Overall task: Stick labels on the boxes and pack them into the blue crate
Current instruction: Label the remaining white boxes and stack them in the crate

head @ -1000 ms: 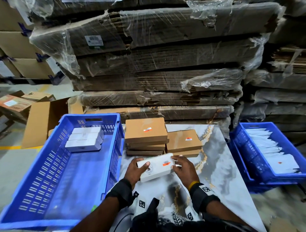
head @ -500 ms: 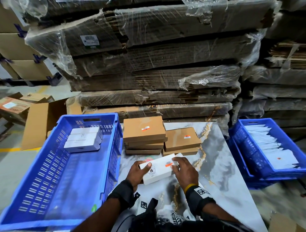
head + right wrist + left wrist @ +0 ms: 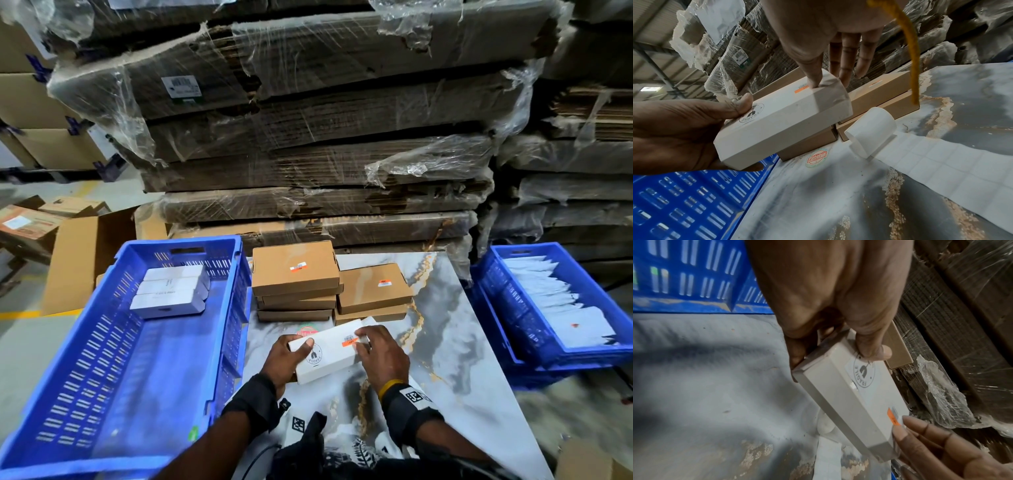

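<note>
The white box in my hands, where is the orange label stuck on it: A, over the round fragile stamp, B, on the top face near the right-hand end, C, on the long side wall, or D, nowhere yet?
B: the orange label sits on the white box top, under the right hand thumb.

Head view looks down at the table (image 3: 462, 342); both wrist views, close and seemingly tilted, share it

White box (image 3: 329, 354) w/ orange label (image 3: 350, 340); blue crate (image 3: 68, 394); grey-gold marbled table (image 3: 445, 342).
</note>
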Demonstrator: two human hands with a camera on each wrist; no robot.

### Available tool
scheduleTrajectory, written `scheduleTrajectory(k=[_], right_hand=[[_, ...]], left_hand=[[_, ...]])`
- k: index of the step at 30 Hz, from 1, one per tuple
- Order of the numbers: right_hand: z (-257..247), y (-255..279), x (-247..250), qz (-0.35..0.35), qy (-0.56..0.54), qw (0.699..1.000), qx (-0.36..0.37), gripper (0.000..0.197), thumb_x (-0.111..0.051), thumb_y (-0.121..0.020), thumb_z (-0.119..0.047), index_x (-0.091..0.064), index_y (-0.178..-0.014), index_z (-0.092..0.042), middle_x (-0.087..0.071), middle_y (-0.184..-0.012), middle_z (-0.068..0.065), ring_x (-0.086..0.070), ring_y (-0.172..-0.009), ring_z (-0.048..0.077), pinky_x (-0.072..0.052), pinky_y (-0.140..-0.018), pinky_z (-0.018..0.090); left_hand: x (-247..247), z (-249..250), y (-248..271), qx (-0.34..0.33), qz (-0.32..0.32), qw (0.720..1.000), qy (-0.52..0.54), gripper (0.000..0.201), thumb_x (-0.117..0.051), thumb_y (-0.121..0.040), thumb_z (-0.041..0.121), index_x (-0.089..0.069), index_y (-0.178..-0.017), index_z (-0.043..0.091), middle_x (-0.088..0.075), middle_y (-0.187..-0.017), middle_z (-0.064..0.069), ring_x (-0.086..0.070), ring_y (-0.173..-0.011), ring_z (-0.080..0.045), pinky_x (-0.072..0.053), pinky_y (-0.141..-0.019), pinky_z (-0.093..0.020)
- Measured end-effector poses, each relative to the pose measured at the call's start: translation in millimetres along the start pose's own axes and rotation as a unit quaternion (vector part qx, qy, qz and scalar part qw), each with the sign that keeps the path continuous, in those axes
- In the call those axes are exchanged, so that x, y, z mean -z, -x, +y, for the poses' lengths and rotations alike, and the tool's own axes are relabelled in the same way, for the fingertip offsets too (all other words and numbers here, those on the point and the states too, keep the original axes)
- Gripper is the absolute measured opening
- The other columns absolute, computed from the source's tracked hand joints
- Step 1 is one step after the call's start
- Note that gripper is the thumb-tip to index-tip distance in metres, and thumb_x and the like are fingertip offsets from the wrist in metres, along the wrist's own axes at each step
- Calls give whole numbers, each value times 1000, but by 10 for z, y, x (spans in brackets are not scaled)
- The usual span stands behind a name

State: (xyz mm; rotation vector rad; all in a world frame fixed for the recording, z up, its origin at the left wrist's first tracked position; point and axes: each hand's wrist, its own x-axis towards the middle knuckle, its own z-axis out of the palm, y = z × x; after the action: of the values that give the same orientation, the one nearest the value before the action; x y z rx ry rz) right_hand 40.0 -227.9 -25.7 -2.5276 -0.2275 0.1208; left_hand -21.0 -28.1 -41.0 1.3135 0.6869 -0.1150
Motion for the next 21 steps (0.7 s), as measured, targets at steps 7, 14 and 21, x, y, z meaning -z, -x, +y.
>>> scheduleTrajectory(k=[7,14,21], right_hand=[[-33,-24,-7,3,9,1000,7,14,-66,-88,-23,-65,-100,-30,-51,-120,-6,-56,-106,17,-47,-72,26],[-66,-66,-39,4,-2,1000,24,11,-66,-85,-18,-68,-95,-23,-63,-102,0,-58,-98,21,-51,-81,31],[-71,-146,-64,-3,-88,996,-16,20,-70,-85,-14,-65,-99,-27,-65,-96,-5,-63,-89,16,-56,-81,32]], left_hand=[[-16,-34,-2,-1,6,1000,5,36,-70,-89,23,-53,-116,7,-70,-108,-17,-69,-75,-16,-57,-57,-30],[-20,-40,-10,5,4,1000,4,37,-70,-89,25,-52,-117,8,-72,-101,-12,-70,-75,-16,-57,-59,-31],[-3,-50,-43,1,6,1000,4,39,-72,-88,25,-53,-117,7,-73,-101,-12,-72,-74,-15,-57,-59,-32]])
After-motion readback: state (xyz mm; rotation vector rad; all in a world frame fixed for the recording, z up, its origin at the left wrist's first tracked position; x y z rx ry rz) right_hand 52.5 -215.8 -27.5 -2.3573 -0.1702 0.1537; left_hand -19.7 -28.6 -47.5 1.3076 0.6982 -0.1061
